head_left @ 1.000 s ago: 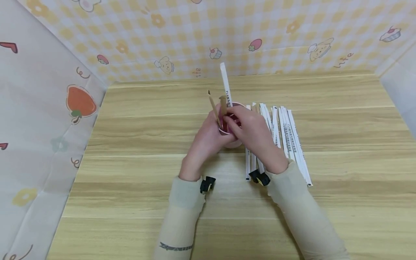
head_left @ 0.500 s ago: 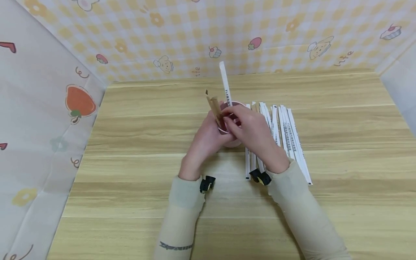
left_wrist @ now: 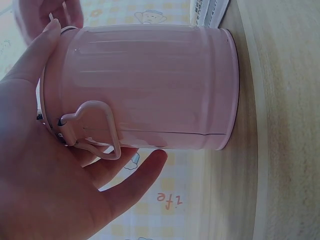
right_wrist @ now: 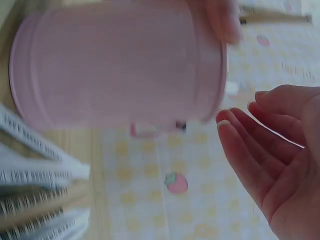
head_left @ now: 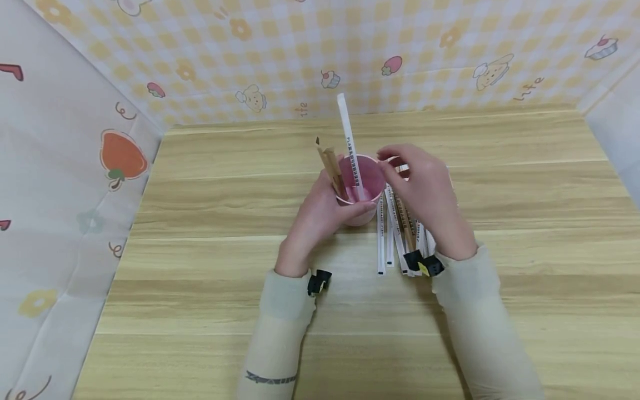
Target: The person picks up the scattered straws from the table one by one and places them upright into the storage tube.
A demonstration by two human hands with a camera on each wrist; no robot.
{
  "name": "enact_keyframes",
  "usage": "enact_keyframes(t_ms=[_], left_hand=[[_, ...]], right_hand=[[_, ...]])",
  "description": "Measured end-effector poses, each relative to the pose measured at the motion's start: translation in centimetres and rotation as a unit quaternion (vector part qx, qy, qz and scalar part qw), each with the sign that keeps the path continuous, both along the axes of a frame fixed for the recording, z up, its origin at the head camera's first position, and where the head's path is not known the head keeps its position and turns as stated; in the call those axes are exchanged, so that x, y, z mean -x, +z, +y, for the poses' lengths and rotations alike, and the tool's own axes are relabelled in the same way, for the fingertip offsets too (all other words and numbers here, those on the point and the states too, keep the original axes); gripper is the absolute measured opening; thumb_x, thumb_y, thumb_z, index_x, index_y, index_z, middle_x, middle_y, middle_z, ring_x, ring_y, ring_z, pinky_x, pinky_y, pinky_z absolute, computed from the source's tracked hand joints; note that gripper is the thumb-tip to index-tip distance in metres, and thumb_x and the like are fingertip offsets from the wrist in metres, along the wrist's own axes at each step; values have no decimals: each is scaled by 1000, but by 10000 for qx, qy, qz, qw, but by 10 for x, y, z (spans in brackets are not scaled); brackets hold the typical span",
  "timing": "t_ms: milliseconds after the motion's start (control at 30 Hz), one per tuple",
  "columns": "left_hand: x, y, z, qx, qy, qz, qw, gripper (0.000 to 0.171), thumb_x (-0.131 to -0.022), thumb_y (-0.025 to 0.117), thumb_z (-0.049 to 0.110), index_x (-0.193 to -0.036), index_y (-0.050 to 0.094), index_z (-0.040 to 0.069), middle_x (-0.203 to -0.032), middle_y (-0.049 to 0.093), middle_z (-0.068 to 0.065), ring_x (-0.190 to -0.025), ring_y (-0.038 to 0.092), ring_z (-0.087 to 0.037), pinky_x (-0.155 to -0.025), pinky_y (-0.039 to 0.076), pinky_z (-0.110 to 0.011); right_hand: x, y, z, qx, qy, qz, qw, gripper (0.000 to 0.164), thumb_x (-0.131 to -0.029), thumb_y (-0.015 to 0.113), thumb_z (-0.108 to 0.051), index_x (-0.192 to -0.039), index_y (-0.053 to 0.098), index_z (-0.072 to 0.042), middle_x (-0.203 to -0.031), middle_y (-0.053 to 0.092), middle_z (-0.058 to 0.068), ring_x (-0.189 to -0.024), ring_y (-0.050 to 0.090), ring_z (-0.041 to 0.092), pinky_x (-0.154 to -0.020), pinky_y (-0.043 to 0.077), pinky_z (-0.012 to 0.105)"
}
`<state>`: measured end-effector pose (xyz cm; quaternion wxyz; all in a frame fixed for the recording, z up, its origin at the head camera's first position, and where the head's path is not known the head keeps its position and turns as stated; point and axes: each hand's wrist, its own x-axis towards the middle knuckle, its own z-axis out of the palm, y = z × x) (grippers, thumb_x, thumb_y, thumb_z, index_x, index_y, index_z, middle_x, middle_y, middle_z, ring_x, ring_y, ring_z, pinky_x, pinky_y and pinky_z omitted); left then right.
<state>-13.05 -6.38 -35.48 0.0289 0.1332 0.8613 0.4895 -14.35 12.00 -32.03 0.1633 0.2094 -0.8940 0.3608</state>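
Note:
My left hand (head_left: 315, 222) grips a pink metal bucket (left_wrist: 150, 85) around its upper part, thumb at the near rim. In the left wrist view a small wire side handle (left_wrist: 111, 117) hangs by the palm. Inside the bucket a white paper-wrapped straw (head_left: 348, 133) leans upright. Two brown paper-wrapped straws (head_left: 332, 165) lean together at the left side of the rim. My right hand (head_left: 425, 180) is just right of the rim, fingers loosely bent with nothing between them. In the right wrist view its fingertips (right_wrist: 225, 127) are beside the bucket's mouth.
Several white wrapped straws (head_left: 381, 233) and a few brown ones (head_left: 408, 233) lie in a row on the wooden table (head_left: 200, 266), right of the bucket and partly under my right hand. A yellow checked cloth (head_left: 280, 55) stands behind the table.
The brown straw that my right hand held has tipped left beside the other brown one and been let go. My right hand has drawn back to the right of the rim.

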Motion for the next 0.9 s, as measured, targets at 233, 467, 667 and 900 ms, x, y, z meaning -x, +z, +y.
enact_keyframes(t_ms=[233,467,667,900], left_hand=[[0,1,0,-80,57,-131,9999,83,-62,76,47,-130,34,24,-118,49,5,-105,49,-11,-89,40,-29],[-1,1,1,-67,72,-192,9998,83,-63,77,45,-130,34,24,-118,48,4,-106,50,-12,-89,41,-30],[-1,0,1,-71,88,-243,9996,84,-62,77,45,-131,33,25,-120,48,4,-107,49,-13,-89,41,-30],[-1,-1,1,-56,120,-207,9997,86,-61,76,48,-132,32,26,-119,48,5,-107,50,-13,-88,41,-31]], right_hand=[[5,2,30,248,-628,-332,9972,27,-88,56,-24,-108,61,-6,-102,63,5,-88,59,16,-72,50,31],[6,1,63,110,-1287,-1272,9834,35,-90,50,-33,-114,58,-8,-108,60,8,-93,56,22,-77,47,39],[10,-7,87,-339,-1521,-2247,9619,46,-90,45,-40,-125,50,-10,-113,57,10,-90,58,26,-70,45,37],[13,-20,107,-642,-1514,-2960,9409,60,-89,41,-49,-129,44,-5,-111,55,18,-83,60,30,-63,45,39]])
